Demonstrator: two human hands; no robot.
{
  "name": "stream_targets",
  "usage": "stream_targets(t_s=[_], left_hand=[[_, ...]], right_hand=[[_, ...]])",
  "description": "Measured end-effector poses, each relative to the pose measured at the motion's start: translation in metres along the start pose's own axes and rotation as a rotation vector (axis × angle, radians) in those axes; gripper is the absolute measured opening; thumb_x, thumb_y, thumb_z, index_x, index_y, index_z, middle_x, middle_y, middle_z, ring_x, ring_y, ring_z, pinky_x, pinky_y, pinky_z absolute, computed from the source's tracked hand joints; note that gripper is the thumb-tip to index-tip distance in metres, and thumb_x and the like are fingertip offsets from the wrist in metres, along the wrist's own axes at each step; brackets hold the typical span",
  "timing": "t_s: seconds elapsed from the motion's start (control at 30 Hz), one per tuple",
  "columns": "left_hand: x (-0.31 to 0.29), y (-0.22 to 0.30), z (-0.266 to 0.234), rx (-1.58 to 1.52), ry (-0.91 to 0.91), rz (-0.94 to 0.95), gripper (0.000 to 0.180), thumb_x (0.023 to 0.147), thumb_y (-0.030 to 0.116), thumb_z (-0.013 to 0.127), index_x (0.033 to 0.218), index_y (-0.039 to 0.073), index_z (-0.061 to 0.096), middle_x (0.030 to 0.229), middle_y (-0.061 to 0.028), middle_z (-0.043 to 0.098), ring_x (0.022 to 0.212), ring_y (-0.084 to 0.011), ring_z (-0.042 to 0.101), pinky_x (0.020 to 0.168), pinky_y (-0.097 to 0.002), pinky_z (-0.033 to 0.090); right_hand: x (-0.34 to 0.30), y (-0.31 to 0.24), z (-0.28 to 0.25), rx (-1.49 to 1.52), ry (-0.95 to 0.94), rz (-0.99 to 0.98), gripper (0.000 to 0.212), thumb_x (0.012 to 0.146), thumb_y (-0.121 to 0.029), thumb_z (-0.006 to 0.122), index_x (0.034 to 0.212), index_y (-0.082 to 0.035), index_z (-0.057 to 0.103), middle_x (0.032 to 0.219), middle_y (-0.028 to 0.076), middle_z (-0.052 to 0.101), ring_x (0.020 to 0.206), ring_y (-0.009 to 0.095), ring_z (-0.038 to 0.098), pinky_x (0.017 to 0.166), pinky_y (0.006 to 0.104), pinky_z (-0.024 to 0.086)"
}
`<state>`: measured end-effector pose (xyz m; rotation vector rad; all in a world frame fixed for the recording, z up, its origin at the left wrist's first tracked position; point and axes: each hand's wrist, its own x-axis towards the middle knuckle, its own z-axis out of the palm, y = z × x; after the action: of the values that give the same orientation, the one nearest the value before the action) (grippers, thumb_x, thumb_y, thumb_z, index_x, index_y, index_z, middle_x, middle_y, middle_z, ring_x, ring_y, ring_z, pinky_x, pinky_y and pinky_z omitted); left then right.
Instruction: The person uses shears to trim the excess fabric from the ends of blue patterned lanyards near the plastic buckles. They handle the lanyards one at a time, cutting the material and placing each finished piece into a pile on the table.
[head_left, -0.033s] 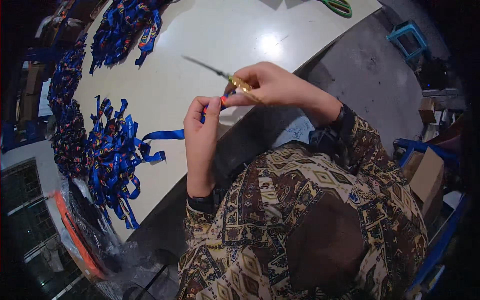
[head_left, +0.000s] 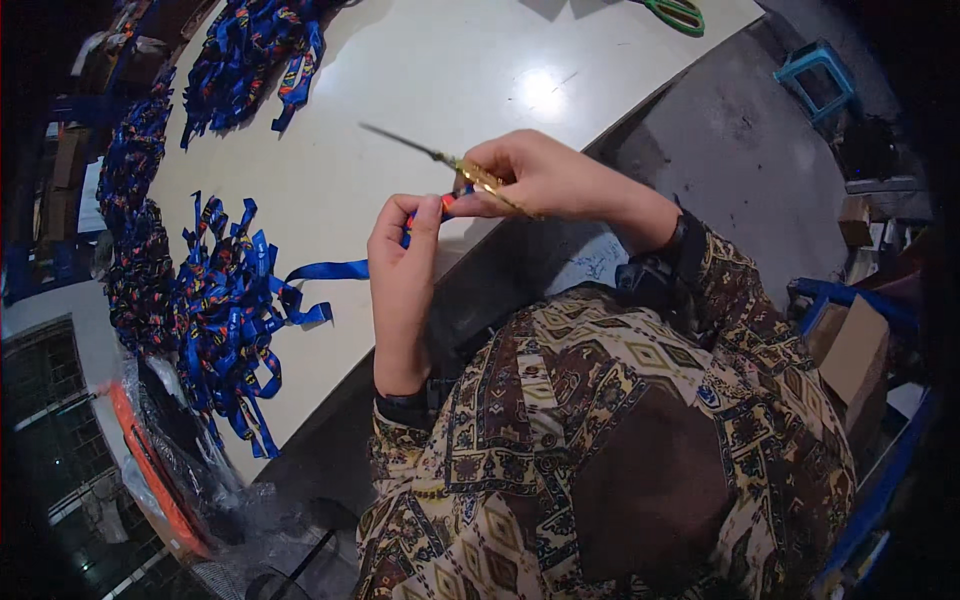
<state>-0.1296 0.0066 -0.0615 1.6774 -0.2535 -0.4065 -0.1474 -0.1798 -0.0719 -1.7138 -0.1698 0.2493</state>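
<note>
My left hand [head_left: 402,245] is closed, pinching a blue ribbon strap [head_left: 335,270] with a red and yellow print; its free end trails left over the pale table [head_left: 340,370]. Close against it, my right hand [head_left: 525,175] is closed round gold-handled scissors [head_left: 480,178], whose dark blades point up and left above the table. The right fingertips meet the strap beside the left thumb, where a red patch shows. Both hands are at the table's near edge. The fingers cover most of the strap between them.
A pile of blue printed straps [head_left: 225,320] lies left of my hands, another strap pile [head_left: 255,65] farther back. More straps [head_left: 135,240] run along the table's left edge. Green-handled scissors [head_left: 678,14] lie at the far edge. A blue stool [head_left: 815,82] and cardboard [head_left: 855,350] stand right.
My right hand has shifted slightly downward, and the gold-handled scissors have tilted and moved a little lower. The left hand keeps its hold on the strap.
</note>
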Motion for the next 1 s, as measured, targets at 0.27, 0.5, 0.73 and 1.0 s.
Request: stream_targets(t_s=[0.27,0.5,0.73,1.0], left_hand=[[-0.001,0.011,-0.039,-0.051,0.146,0.065,0.015,0.089,0.019,0.053,0.08,0.007,0.053,0.065,0.0058,0.045,0.058,-0.0015,0.035,0.052,-0.0166,0.028],[-0.003,0.051,-0.137,-0.072,0.443,0.262,0.015,0.089,0.022,0.052,0.083,0.008,0.053,0.062,0.0034,0.047,0.057,-0.0037,0.041,0.05,-0.0184,0.03],[-0.038,0.11,-0.337,1.265,0.668,0.736,0.027,0.089,0.025,0.051,0.106,0.004,0.055,0.088,-0.0059,0.058,0.079,-0.0173,0.056,0.071,-0.0295,0.045],[-0.043,0.161,-0.407,0.147,0.978,0.313,0.045,0.083,0.017,0.052,0.125,0.004,0.043,0.123,-0.0145,0.046,0.111,-0.0226,0.048,0.088,-0.0309,0.042]], right_hand=[[-0.006,-0.001,-0.011,0.021,0.092,-0.024,0.018,0.083,-0.02,0.06,0.082,-0.001,0.059,0.059,-0.004,0.047,0.052,0.004,0.041,0.046,0.0205,0.032],[-0.012,0.012,-0.033,0.021,0.359,0.021,0.021,0.083,-0.023,0.061,0.08,-0.003,0.058,0.058,-0.004,0.045,0.05,0.003,0.04,0.046,0.0185,0.031],[-0.002,0.025,-0.029,-0.055,0.401,-0.088,0.022,0.083,-0.023,0.061,0.077,-0.004,0.055,0.058,-0.005,0.045,0.05,0.003,0.039,0.046,0.018,0.03],[-0.006,0.027,-0.032,-0.08,0.42,-0.117,0.022,0.083,-0.022,0.062,0.074,-0.003,0.054,0.058,-0.005,0.045,0.052,0.003,0.039,0.046,0.0193,0.029]])
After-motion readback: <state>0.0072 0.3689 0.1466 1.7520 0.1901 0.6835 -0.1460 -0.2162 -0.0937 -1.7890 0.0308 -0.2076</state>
